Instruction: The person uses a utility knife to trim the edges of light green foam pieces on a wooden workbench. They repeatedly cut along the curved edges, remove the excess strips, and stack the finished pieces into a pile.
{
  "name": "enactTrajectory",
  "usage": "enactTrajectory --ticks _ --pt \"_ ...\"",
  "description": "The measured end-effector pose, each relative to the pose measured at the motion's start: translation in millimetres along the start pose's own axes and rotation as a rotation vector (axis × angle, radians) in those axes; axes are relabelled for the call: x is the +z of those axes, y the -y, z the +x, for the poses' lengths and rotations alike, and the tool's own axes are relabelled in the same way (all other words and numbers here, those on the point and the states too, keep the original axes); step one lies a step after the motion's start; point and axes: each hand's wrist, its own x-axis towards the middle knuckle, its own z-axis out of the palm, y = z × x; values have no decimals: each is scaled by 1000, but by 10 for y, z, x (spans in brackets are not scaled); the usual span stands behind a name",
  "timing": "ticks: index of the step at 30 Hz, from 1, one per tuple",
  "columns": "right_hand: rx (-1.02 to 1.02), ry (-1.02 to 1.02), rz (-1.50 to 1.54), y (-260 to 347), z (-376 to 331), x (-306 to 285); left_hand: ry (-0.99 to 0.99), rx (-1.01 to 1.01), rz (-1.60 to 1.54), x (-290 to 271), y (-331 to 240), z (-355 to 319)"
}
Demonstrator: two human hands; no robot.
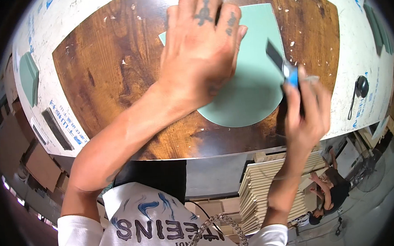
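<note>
A pale green sheet with straight far edges and a rounded near edge lies on the dark brown wood-grain board. My left hand presses on its left part with the fingers bent and held close together. The fingertips are out of sight beneath the hand. Over the sheet's right edge, my right hand is closed around a utility knife with a blue part near the fingers. Its dark, flat blade points to the far left, above the sheet; whether it touches cannot be made out.
Small pale scraps dot the board. Green pieces lie at the left and dark green ones at the far right. A black round item and a dark bar rest on the white table. Below are stacked boards and another person.
</note>
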Motion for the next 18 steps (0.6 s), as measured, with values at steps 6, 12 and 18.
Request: enactTrajectory --ticks 6,12,18 --pt "-337 -41 78 -247 1163 238 -18 9 -23 -17 -36 8" --pt "399 138 273 -81 89 -411 -66 -19 -3 103 24 -49" --pt "1070 104 525 642 -987 -722 74 -182 6 -23 -34 169"
